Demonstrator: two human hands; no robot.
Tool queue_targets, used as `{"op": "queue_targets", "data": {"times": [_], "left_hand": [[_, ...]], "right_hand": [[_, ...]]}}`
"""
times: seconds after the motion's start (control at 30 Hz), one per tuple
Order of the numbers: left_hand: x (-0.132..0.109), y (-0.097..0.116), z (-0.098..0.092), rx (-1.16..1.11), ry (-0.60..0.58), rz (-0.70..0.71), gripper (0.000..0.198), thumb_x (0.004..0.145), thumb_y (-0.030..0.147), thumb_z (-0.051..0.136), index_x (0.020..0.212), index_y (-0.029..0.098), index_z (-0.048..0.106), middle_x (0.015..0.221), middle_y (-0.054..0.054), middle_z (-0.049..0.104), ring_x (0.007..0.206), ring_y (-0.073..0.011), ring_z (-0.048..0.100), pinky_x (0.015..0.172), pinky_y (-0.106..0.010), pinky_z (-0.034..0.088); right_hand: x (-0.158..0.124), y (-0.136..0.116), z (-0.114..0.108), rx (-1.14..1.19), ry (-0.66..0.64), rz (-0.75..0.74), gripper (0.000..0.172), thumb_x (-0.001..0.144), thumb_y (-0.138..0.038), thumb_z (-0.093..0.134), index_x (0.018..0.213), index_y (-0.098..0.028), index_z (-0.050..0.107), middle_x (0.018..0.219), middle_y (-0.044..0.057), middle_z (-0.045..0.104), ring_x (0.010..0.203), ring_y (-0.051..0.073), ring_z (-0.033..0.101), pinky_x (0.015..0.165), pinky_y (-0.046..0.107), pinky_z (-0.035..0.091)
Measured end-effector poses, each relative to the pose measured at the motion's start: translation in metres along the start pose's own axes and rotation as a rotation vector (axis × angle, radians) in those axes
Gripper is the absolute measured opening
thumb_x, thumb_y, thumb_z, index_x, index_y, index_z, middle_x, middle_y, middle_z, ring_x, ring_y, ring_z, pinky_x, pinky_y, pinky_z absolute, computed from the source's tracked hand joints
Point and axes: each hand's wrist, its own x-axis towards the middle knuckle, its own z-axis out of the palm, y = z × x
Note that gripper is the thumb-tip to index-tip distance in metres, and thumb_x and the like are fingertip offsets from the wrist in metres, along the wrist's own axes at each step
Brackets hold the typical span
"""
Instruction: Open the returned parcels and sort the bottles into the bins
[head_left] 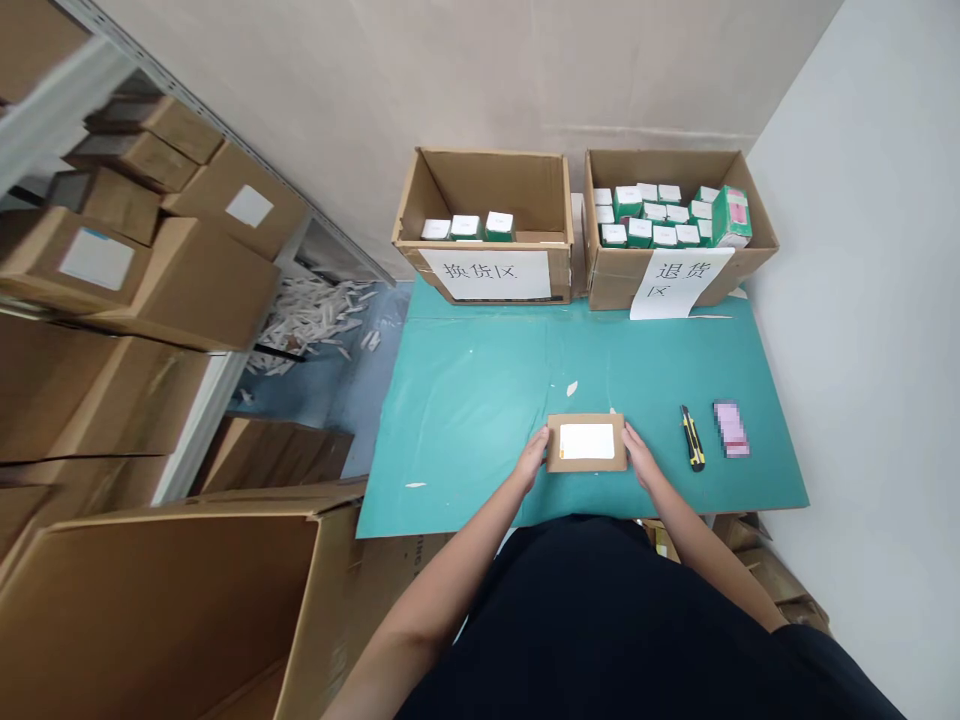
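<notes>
A small brown cardboard box (555,464) with a white label (586,441) on its top is held over the near part of the green table (480,390). My left hand (532,455) grips its left end, and my right hand (637,452) grips the right end. The fingers partly disappear behind the box's sides. To the right of my right hand lies a yellow and black box cutter (692,440). Beyond it is a flat pink item (730,429), blurred out by pixels.
At the table's back stand two open cartons with paper signs: the left carton (559,275) and the right carton (607,280), both holding green-and-white boxes. A large open carton (322,580) is at the lower left. A shelf of cardboard boxes (202,270) lines the left side.
</notes>
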Motion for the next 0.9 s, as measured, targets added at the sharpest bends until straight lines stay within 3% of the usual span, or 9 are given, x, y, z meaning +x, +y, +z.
{"op": "queue_targets", "data": {"times": [0.17, 0.3, 0.43, 0.6, 0.73, 0.9], "left_hand": [[0.0, 0.006, 0.001, -0.071, 0.009, 0.121, 0.06, 0.086, 0.072, 0.057, 0.122, 0.025, 0.066, 0.143, -0.012, 0.061, 0.134, -0.0311, 0.054, 0.102, -0.044, 0.048], [-0.007, -0.009, -0.011, -0.057, 0.034, 0.141, 0.062, 0.079, 0.072, 0.066, 0.119, 0.023, 0.065, 0.135, -0.011, 0.064, 0.127, -0.0296, 0.058, 0.099, -0.041, 0.05], [-0.014, -0.027, -0.017, -0.039, 0.022, 0.104, 0.069, 0.068, 0.065, 0.08, 0.121, 0.023, 0.067, 0.137, -0.012, 0.063, 0.128, -0.0319, 0.058, 0.102, -0.042, 0.049], [-0.014, -0.03, -0.019, -0.05, -0.012, 0.071, 0.071, 0.073, 0.067, 0.077, 0.128, 0.025, 0.065, 0.148, -0.013, 0.056, 0.138, -0.0351, 0.05, 0.106, -0.045, 0.047], [-0.014, -0.022, -0.02, -0.027, 0.016, 0.037, 0.069, 0.077, 0.063, 0.076, 0.134, 0.027, 0.061, 0.156, -0.014, 0.048, 0.144, -0.035, 0.044, 0.11, -0.047, 0.044], [-0.023, -0.011, -0.021, -0.039, -0.022, 0.054, 0.064, 0.083, 0.059, 0.074, 0.136, 0.026, 0.061, 0.155, -0.015, 0.049, 0.141, -0.0335, 0.048, 0.108, -0.045, 0.047]], "right_hand": [[0.0, -0.009, -0.002, 0.026, 0.015, -0.064, 0.07, 0.081, -0.074, 0.06, 0.136, -0.031, 0.06, 0.137, 0.006, 0.066, 0.124, 0.029, 0.063, 0.093, 0.042, 0.057], [-0.009, 0.001, -0.01, -0.042, 0.012, -0.096, 0.071, 0.082, -0.074, 0.057, 0.136, -0.028, 0.058, 0.128, 0.009, 0.07, 0.113, 0.028, 0.068, 0.086, 0.039, 0.059], [-0.01, 0.016, -0.007, -0.169, 0.065, -0.167, 0.073, 0.072, -0.068, 0.07, 0.129, -0.023, 0.063, 0.126, 0.013, 0.07, 0.114, 0.032, 0.067, 0.096, 0.046, 0.055], [-0.004, 0.021, -0.007, -0.246, 0.085, -0.191, 0.074, 0.073, -0.065, 0.065, 0.132, -0.021, 0.061, 0.134, 0.016, 0.065, 0.118, 0.033, 0.064, 0.101, 0.048, 0.052], [-0.001, 0.017, -0.027, -0.274, 0.123, -0.206, 0.071, 0.075, -0.06, 0.063, 0.134, -0.021, 0.059, 0.126, 0.014, 0.068, 0.118, 0.033, 0.063, 0.102, 0.048, 0.05], [-0.002, 0.011, -0.07, -0.372, 0.307, -0.288, 0.059, 0.076, -0.053, 0.062, 0.124, -0.018, 0.065, 0.12, 0.015, 0.068, 0.106, 0.031, 0.065, 0.102, 0.049, 0.049]]}}
